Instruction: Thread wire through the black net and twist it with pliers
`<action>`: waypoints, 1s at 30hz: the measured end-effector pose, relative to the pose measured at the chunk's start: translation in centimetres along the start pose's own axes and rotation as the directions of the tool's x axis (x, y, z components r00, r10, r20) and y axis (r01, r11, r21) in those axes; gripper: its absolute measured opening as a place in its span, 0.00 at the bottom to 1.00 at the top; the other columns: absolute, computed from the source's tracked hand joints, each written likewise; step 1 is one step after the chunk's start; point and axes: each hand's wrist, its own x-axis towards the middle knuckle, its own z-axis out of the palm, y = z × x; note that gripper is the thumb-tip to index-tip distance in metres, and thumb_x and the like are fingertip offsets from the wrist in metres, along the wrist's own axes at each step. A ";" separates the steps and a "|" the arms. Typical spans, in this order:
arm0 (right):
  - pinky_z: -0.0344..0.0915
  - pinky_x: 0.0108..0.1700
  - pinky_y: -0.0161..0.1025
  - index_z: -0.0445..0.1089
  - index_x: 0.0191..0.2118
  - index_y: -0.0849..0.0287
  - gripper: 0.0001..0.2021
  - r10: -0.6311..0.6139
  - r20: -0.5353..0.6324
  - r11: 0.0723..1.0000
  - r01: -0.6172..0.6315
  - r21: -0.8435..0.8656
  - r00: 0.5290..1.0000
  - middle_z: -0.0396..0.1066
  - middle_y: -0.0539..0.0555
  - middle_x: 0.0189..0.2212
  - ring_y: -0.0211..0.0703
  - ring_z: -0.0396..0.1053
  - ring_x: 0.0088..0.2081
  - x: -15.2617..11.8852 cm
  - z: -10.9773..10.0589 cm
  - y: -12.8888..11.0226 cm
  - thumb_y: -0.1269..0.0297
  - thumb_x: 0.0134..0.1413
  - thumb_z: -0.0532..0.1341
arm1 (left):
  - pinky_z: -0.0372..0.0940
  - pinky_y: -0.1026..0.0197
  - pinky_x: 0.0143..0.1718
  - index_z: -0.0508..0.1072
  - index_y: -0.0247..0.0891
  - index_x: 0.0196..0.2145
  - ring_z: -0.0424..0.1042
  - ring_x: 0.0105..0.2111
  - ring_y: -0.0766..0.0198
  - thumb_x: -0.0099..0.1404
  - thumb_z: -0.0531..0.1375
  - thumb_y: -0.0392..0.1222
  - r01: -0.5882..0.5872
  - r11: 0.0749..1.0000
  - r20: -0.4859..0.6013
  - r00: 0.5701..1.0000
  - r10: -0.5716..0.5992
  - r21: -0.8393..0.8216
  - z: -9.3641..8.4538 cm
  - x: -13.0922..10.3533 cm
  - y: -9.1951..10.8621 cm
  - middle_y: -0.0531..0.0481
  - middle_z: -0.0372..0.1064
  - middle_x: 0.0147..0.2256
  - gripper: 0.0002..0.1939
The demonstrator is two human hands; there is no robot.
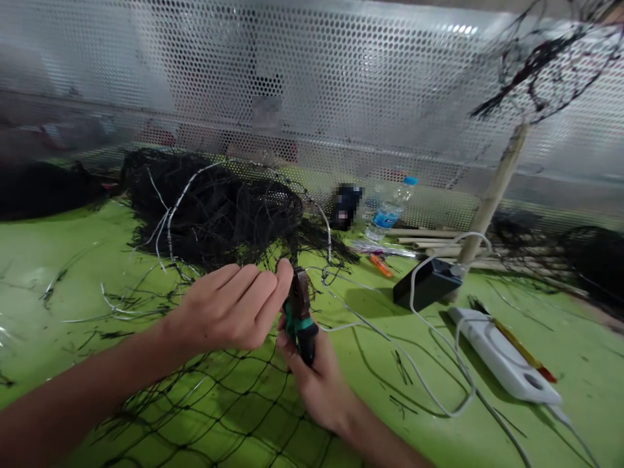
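Note:
My right hand (319, 383) is wrapped round a pair of pliers (298, 318) with green and black handles, jaws pointing up and away from me. Close against the jaws, my left hand (234, 305) is closed with its fingers curled; whatever it pinches is hidden behind them. A black knotted net (214, 403) spreads below both hands over the green tabletop. Just beyond them lies a heap of black netting (219, 208), with a pale wire hoop (181, 198) arching across it.
A perforated metal screen (312, 78) closes off the back. On the right are a water bottle (387, 211), a black box (429, 284), a white power strip (504, 354), a yellow-handled tool (519, 344), an upright wooden stick (497, 185) and loose white cable (439, 344).

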 end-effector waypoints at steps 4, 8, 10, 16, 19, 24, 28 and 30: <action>0.68 0.38 0.39 0.68 0.48 0.56 0.09 0.021 -0.002 1.000 -0.021 -0.003 1.000 0.69 0.52 0.36 0.42 0.64 0.35 -0.4 -0.1 0.0 0.57 0.70 0.58 | 0.56 0.61 0.18 0.79 0.22 0.43 0.62 0.20 0.68 0.65 0.69 0.30 0.029 0.999 -0.004 1.000 -0.030 -0.040 -0.2 0.1 0.2 0.58 0.60 0.21 0.09; 0.67 0.37 0.39 0.69 0.49 0.56 0.11 0.018 -0.004 1.000 -0.018 -0.014 1.000 0.69 0.52 0.36 0.42 0.64 0.34 -0.6 0.0 0.0 0.56 0.70 0.58 | 0.57 0.60 0.19 0.78 0.24 0.43 0.63 0.20 0.67 0.66 0.68 0.29 0.082 0.989 0.030 0.996 -0.079 -0.121 -0.5 0.1 0.3 0.58 0.62 0.21 0.08; 0.66 0.35 0.38 0.69 0.48 0.56 0.10 0.004 -0.014 1.000 -0.004 -0.025 1.000 0.68 0.51 0.34 0.41 0.62 0.32 -0.6 0.1 -0.1 0.56 0.70 0.57 | 0.58 0.59 0.19 0.78 0.24 0.43 0.64 0.20 0.67 0.67 0.67 0.29 0.097 0.986 0.038 0.995 -0.093 -0.139 -0.6 0.2 0.4 0.58 0.62 0.21 0.07; 0.62 0.32 0.37 0.69 0.46 0.55 0.09 -0.027 -0.074 0.994 0.019 -0.110 0.997 0.65 0.49 0.31 0.41 0.59 0.31 -0.7 0.5 -0.2 0.57 0.70 0.57 | 0.57 0.60 0.19 0.78 0.25 0.42 0.64 0.20 0.68 0.67 0.66 0.28 0.102 0.988 0.041 0.994 -0.098 -0.114 -0.6 0.3 0.5 0.58 0.62 0.21 0.06; 0.64 0.34 0.38 0.69 0.47 0.56 0.10 -0.003 -0.076 0.991 -0.007 -0.131 0.997 0.66 0.49 0.32 0.41 0.60 0.31 -0.6 0.5 -0.2 0.57 0.70 0.56 | 0.58 0.60 0.19 0.78 0.22 0.44 0.65 0.21 0.68 0.67 0.66 0.28 0.081 0.992 0.042 0.996 -0.077 -0.100 -0.5 0.2 0.4 0.57 0.63 0.22 0.07; 0.67 0.37 0.39 0.69 0.45 0.56 0.08 -0.029 -0.089 0.989 0.015 -0.146 0.996 0.71 0.52 0.34 0.42 0.65 0.33 -0.7 0.7 -0.2 0.60 0.70 0.56 | 0.57 0.60 0.20 0.78 0.21 0.44 0.62 0.21 0.68 0.68 0.65 0.29 0.058 0.996 0.023 0.998 -0.057 -0.070 -0.2 0.0 0.5 0.58 0.60 0.22 0.09; 0.70 0.42 0.40 0.68 0.50 0.56 0.09 -0.088 -0.142 0.988 0.069 -0.137 0.986 0.74 0.54 0.40 0.44 0.69 0.38 -0.8 1.1 0.5 0.61 0.70 0.56 | 0.55 0.61 0.20 0.79 0.23 0.45 0.60 0.21 0.70 0.69 0.64 0.30 0.051 0.998 0.018 0.999 -0.050 -0.046 -0.2 0.0 0.6 0.59 0.56 0.22 0.09; 0.70 0.45 0.41 0.67 0.54 0.56 0.11 -0.103 -0.166 0.987 0.080 -0.141 0.981 0.74 0.55 0.43 0.46 0.70 0.41 -0.8 1.2 0.8 0.61 0.70 0.57 | 0.55 0.61 0.21 0.79 0.22 0.46 0.60 0.22 0.70 0.68 0.64 0.29 0.049 0.998 0.011 0.999 -0.048 -0.041 -0.1 0.0 0.7 0.59 0.56 0.22 0.09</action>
